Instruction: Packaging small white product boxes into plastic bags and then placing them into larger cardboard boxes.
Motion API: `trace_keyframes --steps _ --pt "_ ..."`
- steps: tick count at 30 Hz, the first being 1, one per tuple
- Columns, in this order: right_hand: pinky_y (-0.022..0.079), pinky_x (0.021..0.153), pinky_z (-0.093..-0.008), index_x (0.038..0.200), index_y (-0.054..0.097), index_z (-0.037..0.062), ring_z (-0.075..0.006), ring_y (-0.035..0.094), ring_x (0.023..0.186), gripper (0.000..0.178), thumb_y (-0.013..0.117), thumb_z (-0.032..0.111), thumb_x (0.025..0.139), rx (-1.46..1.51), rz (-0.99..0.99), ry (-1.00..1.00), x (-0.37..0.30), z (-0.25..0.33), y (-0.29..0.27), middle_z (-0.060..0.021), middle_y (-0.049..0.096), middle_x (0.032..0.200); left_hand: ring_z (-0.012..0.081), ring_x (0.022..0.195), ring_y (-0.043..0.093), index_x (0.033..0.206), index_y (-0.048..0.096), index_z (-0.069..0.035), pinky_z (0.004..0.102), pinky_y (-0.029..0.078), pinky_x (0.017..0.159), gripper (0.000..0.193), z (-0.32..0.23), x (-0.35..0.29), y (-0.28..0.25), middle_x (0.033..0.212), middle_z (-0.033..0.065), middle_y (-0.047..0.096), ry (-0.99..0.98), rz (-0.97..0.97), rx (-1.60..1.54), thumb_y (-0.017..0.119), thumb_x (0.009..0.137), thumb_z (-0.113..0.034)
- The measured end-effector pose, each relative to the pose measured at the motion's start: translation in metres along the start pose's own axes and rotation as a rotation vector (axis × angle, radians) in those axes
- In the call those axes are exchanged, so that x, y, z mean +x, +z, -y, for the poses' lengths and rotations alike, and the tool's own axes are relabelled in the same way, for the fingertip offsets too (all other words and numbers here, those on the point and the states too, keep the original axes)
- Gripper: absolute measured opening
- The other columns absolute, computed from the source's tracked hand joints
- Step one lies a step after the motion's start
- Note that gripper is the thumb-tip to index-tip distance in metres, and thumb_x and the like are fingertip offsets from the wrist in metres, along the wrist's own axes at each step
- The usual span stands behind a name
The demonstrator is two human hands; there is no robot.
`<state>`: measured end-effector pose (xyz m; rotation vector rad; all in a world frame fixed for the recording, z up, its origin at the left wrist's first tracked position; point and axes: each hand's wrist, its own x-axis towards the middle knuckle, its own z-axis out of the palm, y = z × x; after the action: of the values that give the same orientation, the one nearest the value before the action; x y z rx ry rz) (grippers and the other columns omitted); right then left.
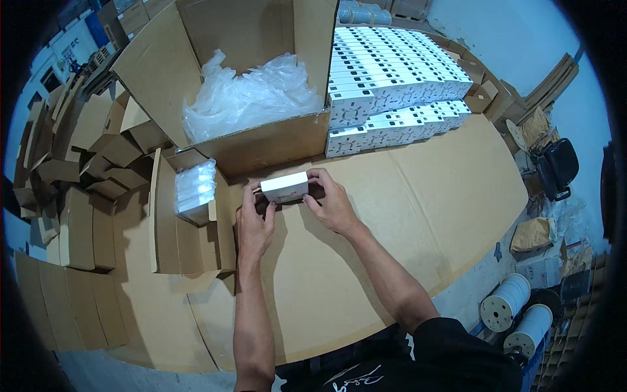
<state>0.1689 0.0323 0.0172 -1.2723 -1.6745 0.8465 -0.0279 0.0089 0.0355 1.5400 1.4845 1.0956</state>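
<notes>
Between my two hands, above the cardboard-covered table (392,242), is a small white box (285,187). My left hand (255,219) grips its left end, thumb on the near face. At the right end, my right hand (332,202) holds it with thumb and fingers. Left of my left hand stands an open cardboard carton (166,228), with several plastic-wrapped packs (195,189) in its far part. Beyond my hands, a large open cardboard box (261,147) contains crumpled clear plastic bags (255,98).
Stacked white boxes (398,78) fill the table's far right. Many open cartons (98,144) crowd the left side, with folded cartons (72,307) near the left edge. On the floor at right are cable spools (506,302) and a black chair (557,166).
</notes>
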Motion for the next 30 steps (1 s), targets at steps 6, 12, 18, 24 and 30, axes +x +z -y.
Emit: trace_keyframes --steps 6,12,18,24,30 --pt "0.052 0.101 -0.0428 0.131 0.049 -0.0012 -0.0361 0.066 0.114 0.049 0.062 -0.002 0.083 0.032 0.068 -0.018 0.000 0.002 -0.006 -0.0228 0.066 0.119 0.0306 0.119 0.063 0.142 0.042 -0.004 0.0437 0.048 0.102 0.052 0.000 -0.001 0.002 0.123 0.0209 0.066 -0.002 -0.013 0.027 0.065 0.095 -0.009" --pt "0.052 0.100 -0.0435 0.127 0.053 -0.0014 -0.0382 0.065 0.114 0.052 0.053 -0.009 0.076 0.049 -0.060 -0.107 0.001 -0.014 -0.003 -0.0228 0.065 0.118 0.0280 0.118 0.058 0.135 0.049 -0.001 0.0404 0.044 0.105 0.043 -0.011 -0.005 0.000 0.123 0.0168 0.062 0.237 -0.292 0.043 0.063 0.099 -0.019" --pt "0.055 0.095 -0.0410 0.120 0.058 -0.0032 -0.0347 0.066 0.107 0.047 0.050 -0.011 0.075 -0.047 -0.250 -0.142 -0.001 -0.017 0.005 -0.0205 0.065 0.112 0.0224 0.091 0.061 0.112 0.061 0.000 0.0359 0.050 0.086 0.019 -0.067 0.021 -0.004 0.099 0.0122 0.064 0.490 -0.521 0.152 0.064 0.097 -0.012" --pt "0.056 0.091 -0.0397 0.115 0.060 -0.0035 -0.0335 0.066 0.104 0.042 0.050 -0.011 0.074 -0.080 -0.271 -0.106 -0.005 -0.023 0.004 -0.0198 0.066 0.110 0.0317 0.094 0.068 0.102 0.067 0.000 0.0408 0.052 0.088 0.017 -0.132 0.191 -0.044 0.097 0.0170 0.071 0.451 -0.631 0.144 0.066 0.088 -0.008" --pt "0.056 0.090 -0.0408 0.110 0.060 -0.0033 -0.0347 0.065 0.103 0.037 0.051 -0.010 0.074 -0.050 -0.272 -0.115 -0.005 -0.015 0.006 -0.0190 0.066 0.111 0.0343 0.102 0.070 0.107 0.070 0.000 0.0412 0.055 0.088 0.029 -0.073 0.342 -0.106 0.105 0.0204 0.073 0.266 -0.393 0.630 0.076 0.080 -0.009"
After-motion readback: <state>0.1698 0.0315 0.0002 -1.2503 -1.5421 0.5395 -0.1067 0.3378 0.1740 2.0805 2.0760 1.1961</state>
